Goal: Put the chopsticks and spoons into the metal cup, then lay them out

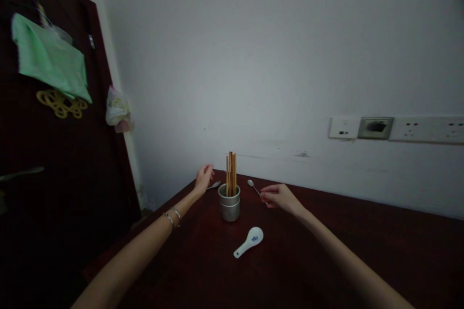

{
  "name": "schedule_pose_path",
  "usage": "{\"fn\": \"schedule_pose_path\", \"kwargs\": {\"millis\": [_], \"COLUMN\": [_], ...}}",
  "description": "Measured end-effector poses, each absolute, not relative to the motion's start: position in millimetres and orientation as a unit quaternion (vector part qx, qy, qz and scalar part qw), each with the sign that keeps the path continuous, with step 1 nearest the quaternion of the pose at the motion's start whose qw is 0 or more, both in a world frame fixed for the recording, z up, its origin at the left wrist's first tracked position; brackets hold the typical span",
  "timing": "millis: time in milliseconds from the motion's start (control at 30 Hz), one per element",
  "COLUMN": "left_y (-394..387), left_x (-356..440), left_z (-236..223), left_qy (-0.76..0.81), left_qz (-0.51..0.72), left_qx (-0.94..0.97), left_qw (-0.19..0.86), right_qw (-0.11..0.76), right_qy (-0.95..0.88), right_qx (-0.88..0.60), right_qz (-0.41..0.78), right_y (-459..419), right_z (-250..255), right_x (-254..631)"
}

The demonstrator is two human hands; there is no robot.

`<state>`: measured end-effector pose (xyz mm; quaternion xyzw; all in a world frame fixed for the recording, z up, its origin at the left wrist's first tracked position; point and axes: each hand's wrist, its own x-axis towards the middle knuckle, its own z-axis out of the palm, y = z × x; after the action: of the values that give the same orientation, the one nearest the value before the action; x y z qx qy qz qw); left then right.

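Observation:
A grey speckled cup [229, 208] stands upright on the dark red table, with several wooden chopsticks [231, 174] rising out of it. To its left, my left hand [204, 178] hovers beside a metal fork [214, 185]; its fingers are loosely bent and apart, and the fork's handle runs out of sight behind the hand. On the other side, my right hand [282, 198] has its thumb and fingers closed at the handle of a long metal spoon [255, 189], whose bowl points away. Nearer me lies a white ceramic soup spoon [249, 242] with a blue pattern.
The dark red table [203, 270] meets a white wall [239, 67] at the back. Sockets and switch plates [409, 128] line the wall at right. A dark door [72, 164] with a green cloth [52, 58] stands at left, near a hanging plastic bag [117, 107].

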<state>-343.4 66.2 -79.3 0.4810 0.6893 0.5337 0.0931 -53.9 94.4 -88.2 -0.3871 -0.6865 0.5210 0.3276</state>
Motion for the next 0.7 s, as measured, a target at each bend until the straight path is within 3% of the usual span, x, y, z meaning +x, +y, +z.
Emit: {"fn": "schedule_pose_path", "kwargs": {"millis": [100, 267, 700], "left_y": [68, 66, 63], "left_x": [-332, -320, -307], "left_z": [-65, -66, -72], "left_qy": [0.597, 0.585, 0.535], "left_qz": [0.592, 0.542, 0.529], "left_qx": [0.497, 0.5, 0.552], "left_qw": [0.215, 0.338, 0.36], "right_qw": [0.337, 0.319, 0.268], "right_qy": [-0.683, -0.683, -0.672], "right_qx": [-0.37, -0.346, -0.344], "right_qz": [0.533, 0.558, 0.598], "right_y": [95, 87, 73], "right_z": [-75, -70, -79], "right_x": [-66, -82, -81]}}
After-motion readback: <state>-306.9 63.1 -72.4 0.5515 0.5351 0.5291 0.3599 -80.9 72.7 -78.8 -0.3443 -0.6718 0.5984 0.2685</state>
